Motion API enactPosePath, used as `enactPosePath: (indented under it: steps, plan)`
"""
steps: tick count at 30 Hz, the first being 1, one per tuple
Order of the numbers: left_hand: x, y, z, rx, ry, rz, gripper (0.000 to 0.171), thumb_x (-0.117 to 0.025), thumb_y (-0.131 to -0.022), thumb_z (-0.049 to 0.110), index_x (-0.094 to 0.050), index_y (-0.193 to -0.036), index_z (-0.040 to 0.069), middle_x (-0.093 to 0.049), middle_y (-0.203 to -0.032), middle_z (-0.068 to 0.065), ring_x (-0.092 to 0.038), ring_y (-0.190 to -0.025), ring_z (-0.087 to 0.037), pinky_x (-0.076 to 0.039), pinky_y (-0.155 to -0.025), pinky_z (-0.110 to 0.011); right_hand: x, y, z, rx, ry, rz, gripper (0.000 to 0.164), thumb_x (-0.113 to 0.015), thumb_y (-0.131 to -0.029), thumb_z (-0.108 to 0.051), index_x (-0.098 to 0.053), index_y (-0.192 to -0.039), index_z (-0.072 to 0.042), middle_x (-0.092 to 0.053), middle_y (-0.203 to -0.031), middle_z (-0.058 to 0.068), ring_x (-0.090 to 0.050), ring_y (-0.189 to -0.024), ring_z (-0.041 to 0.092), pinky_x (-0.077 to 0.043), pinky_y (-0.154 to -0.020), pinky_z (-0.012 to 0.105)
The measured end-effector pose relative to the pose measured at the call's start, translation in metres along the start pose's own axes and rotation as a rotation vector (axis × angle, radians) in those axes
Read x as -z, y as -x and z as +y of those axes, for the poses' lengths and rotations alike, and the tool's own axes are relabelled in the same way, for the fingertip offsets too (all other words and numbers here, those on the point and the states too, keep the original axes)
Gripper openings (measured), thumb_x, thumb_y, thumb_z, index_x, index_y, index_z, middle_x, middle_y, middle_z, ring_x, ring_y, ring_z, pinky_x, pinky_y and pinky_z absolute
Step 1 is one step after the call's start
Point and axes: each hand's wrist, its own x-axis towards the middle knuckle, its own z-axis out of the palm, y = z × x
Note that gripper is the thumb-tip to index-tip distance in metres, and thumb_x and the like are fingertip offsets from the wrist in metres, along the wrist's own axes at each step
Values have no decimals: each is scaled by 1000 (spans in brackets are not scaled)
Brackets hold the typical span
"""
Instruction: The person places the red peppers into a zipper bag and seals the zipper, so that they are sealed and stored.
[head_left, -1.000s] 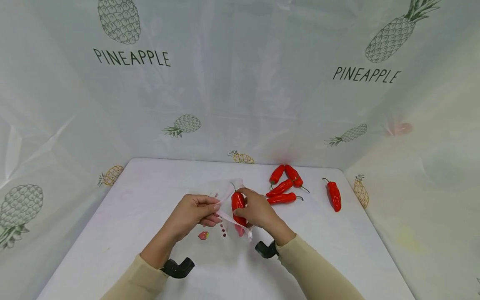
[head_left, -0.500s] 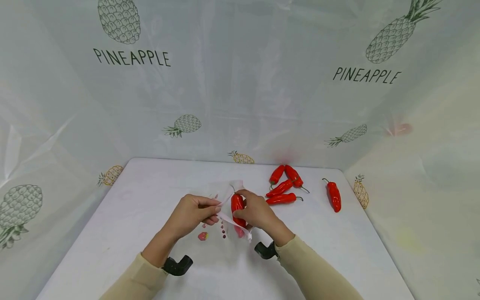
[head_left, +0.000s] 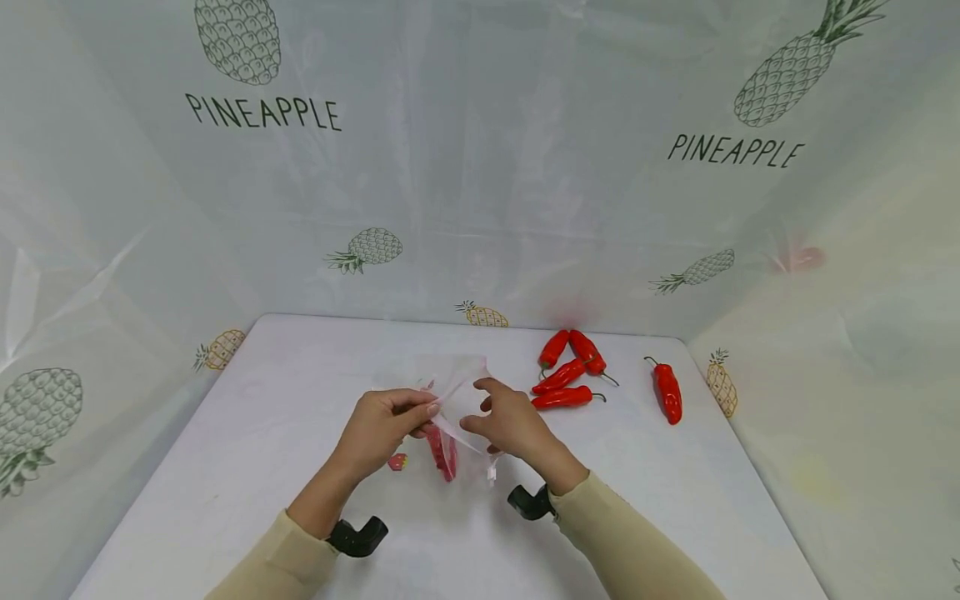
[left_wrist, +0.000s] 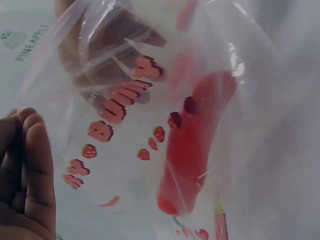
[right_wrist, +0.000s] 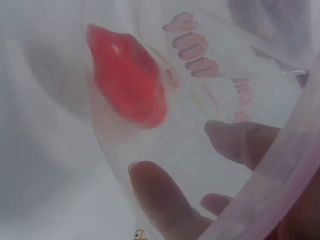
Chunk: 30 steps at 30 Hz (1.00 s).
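A translucent plastic bag (head_left: pixel 461 368) with pink lettering and printed strawberries hangs between both hands, its mouth toward the right. My left hand (head_left: pixel 381 427) pinches the bag's edge between thumb and fingers. Inside the bag lies a red chili pepper (left_wrist: pixel 192 150), seen blurred through the film; in the right wrist view the same chili pepper (right_wrist: pixel 127 80) is apart from the fingertips. My right hand (head_left: pixel 516 427) is at the bag mouth, thumb and fingers spread with nothing between them. Seen through the film, its fingers (right_wrist: pixel 165 192) reach inside the bag.
Several red chili peppers (head_left: pixel 564 397) lie in a cluster at the back right of the white table (head_left: pixel 315 358). A lone chili pepper (head_left: pixel 667 392) rests farther right. Pineapple-printed sheeting (head_left: pixel 480 192) surrounds the table.
My right hand has let go of the chili pepper, which has dropped down and left into the bag. The right fingers have spread apart. My left hand stays on the bag's edge.
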Motion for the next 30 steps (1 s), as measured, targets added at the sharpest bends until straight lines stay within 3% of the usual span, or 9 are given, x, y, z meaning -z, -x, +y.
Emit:
enactPosePath:
  steps: [5, 12, 17, 19, 22, 27, 30]
  plan:
    - [0, -2, -7, -62, -34, 42, 18, -79, -97, 26, -83, -108, 12, -74, -86, -19, -62, -71, -15, -48, -53, -22, 1, 1, -1, 23, 20, -2, 68, -81, -93, -31, -54, -149, -5, -70, -126, 20, -73, -66, 19, -65, -61, 33]
    - [4, -3, -6, -39, -51, 22, 21, -80, -96, 27, -84, -109, 12, -77, -84, -12, -68, -72, -17, -50, -53, -22, 3, 4, -1, 34, 0, -10, 56, -80, -94, -31, -62, -141, -7, -71, -122, 18, -74, -69, 21, -66, -64, 34]
    - [6, -4, -7, -46, -31, 8, 23, -80, -96, 23, -83, -111, 7, -79, -82, -11, -75, -79, -30, -59, -68, -23, 5, 7, 3, 69, -6, -7, 52, -80, -94, -30, -64, -138, -5, -72, -120, 17, -73, -67, 19, -65, -63, 32]
    - [5, -5, -7, -53, -17, 5, 24, -79, -96, 21, -82, -111, 3, -79, -82, -11, -76, -80, -32, -61, -75, -24, 7, 7, 7, 91, -14, -3, 51, -80, -94, -29, -65, -137, -5, -73, -117, 15, -72, -69, 18, -64, -62, 31]
    - [5, -5, -7, -43, 6, 9, 25, -79, -96, 19, -81, -113, 0, -79, -86, -10, -76, -80, -30, -62, -76, -24, 11, 8, 15, 120, -36, 9, 45, -79, -95, -27, -68, -133, -6, -74, -112, 11, -71, -72, 18, -64, -61, 30]
    - [6, -4, -10, -27, 72, 12, 29, -78, -97, 16, -78, -117, -5, -79, -95, -12, -77, -82, -33, -65, -79, -26, 16, 9, 29, 111, -129, 89, 35, -77, -97, -23, -71, -129, -8, -74, -106, 6, -71, -72, 16, -66, -66, 35]
    - [6, -4, -12, -18, 105, 14, 31, -78, -97, 16, -77, -119, -6, -78, -91, -14, -77, -81, -34, -65, -81, -29, 21, 9, 39, 77, -199, 167, 33, -75, -98, -21, -72, -128, -8, -74, -103, 6, -73, -76, 18, -66, -68, 35]
